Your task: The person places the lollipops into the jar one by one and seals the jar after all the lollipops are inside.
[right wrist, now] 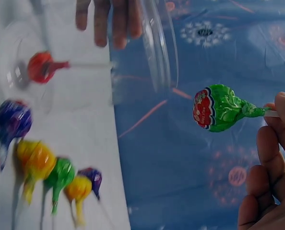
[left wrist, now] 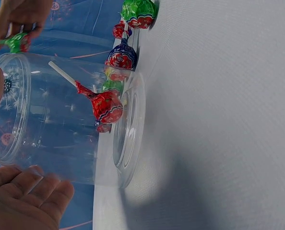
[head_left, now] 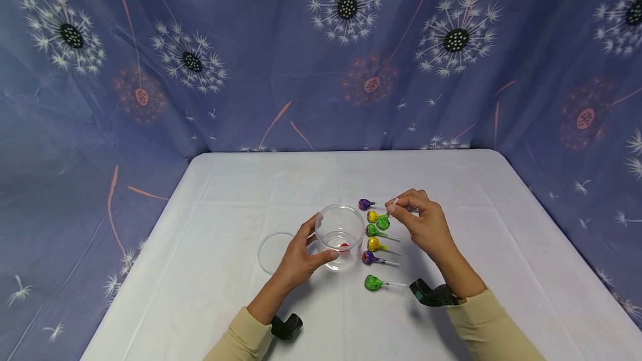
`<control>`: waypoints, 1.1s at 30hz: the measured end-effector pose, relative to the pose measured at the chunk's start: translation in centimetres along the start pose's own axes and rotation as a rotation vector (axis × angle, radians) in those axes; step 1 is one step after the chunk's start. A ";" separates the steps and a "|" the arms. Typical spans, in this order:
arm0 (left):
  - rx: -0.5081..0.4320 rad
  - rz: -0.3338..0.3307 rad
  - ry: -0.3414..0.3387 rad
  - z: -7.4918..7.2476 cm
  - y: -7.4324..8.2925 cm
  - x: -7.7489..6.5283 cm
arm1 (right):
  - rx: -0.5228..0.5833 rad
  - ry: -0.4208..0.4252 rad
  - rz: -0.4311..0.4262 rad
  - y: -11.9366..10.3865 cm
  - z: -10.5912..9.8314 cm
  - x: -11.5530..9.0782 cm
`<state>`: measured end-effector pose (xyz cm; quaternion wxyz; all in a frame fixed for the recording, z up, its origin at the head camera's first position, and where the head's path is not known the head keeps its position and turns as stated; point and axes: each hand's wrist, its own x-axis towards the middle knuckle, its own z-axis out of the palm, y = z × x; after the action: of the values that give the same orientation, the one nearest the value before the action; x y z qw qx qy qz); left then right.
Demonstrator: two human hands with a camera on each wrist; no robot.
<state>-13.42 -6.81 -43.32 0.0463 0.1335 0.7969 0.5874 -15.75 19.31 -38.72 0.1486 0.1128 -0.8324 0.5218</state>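
My left hand (head_left: 301, 258) holds a clear plastic jar (head_left: 326, 238) by its side, thumb near me and fingers on the far side. Inside the jar, a red-wrapped lollipop (left wrist: 106, 108) lies low with its white stick slanting toward the open mouth. Just right of the jar, my right hand (head_left: 423, 222) pinches the stick of a green lollipop (right wrist: 219, 108) between thumb and fingers, its head hanging above the row. On the table below lie a purple lollipop (head_left: 369, 257), a yellow lollipop (head_left: 375, 244), a green lollipop (head_left: 371, 230) and several others.
A clear round lid (head_left: 261, 252) lies left of the jar, partly behind my left hand. Nearest me in the row is another green lollipop (head_left: 373, 282). White cloth covers the table (head_left: 230, 194), and a blue dandelion-print curtain (head_left: 281, 60) hangs behind it.
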 end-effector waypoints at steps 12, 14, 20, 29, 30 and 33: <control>-0.012 0.015 0.007 0.2 -1.5 0.4 | 0.067 -0.087 -0.048 -1.7 3.2 1.9; -0.015 0.022 0.001 0.0 -0.7 0.2 | 0.066 -0.106 -0.059 -1.8 3.8 2.0; -0.006 0.023 -0.024 -0.5 1.3 -0.3 | 0.046 -0.167 -0.103 -1.8 5.5 2.2; -0.005 0.039 0.001 0.2 -2.3 0.6 | -0.056 -0.212 -0.143 -1.1 7.5 2.1; -0.004 0.045 0.002 0.2 -2.5 0.6 | -0.065 -0.211 -0.147 -1.0 7.6 2.0; -0.003 0.055 0.002 0.1 -2.8 0.7 | -0.090 -0.212 -0.168 -0.8 7.9 1.9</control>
<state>-14.47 -7.27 -45.96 0.0297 0.1546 0.7922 0.5896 -18.32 11.75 -40.65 0.1076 0.2298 -0.8538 0.4547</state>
